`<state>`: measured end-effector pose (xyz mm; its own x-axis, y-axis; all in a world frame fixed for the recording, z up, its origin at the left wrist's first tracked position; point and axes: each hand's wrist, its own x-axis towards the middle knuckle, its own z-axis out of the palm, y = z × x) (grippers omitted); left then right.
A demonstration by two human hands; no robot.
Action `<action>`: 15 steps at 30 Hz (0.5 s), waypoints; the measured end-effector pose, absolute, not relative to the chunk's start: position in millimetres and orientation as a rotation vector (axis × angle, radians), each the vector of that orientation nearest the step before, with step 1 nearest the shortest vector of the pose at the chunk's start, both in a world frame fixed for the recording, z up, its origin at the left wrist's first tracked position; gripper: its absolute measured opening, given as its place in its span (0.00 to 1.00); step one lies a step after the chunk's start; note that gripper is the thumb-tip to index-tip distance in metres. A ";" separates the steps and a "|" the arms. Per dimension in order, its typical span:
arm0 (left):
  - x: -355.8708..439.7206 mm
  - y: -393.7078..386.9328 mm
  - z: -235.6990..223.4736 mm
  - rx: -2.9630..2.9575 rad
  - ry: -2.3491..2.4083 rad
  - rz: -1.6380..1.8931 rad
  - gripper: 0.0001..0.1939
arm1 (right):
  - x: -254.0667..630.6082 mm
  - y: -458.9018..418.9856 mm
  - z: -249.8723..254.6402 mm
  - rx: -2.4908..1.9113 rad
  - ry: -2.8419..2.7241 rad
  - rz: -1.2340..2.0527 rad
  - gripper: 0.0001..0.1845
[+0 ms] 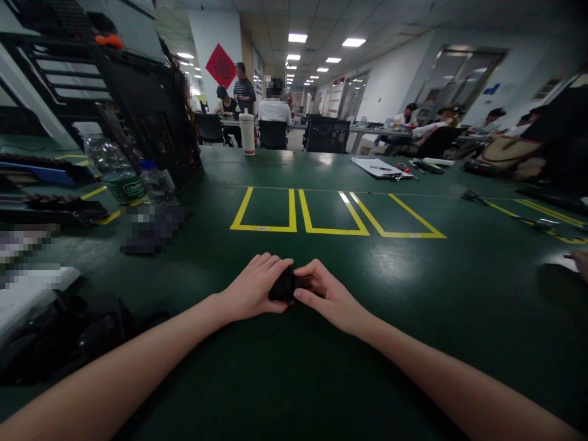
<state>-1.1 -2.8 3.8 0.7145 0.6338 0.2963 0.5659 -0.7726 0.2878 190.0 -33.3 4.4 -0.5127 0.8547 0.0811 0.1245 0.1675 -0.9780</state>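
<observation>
Between my hands, low over the green table (349, 282), is a small black box-like object (281, 286); its exact kind does not show. My left hand (255, 285) wraps round it from the left, thumb on the near side and fingers on the far side. From the right, my right hand (328, 294) grips its right end with bent fingers and thumb. The fingers cover much of the object. Beyond both hands, yellow tape (337, 232) marks three open-topped frames on the table.
At left stand a clear plastic bottle (113, 162), a smaller blue-capped bottle (156, 182) and a black computer case (156, 116). A white cup (247, 133) stands at the far edge. A clipboard with paper (379, 167) lies back right. Another person's hand (581, 263) shows at far right.
</observation>
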 end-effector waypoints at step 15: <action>-0.9 -6.0 10.2 2.749 0.972 0.522 0.31 | 191.5 -36.0 3.5 -0.963 -1.875 1.249 0.15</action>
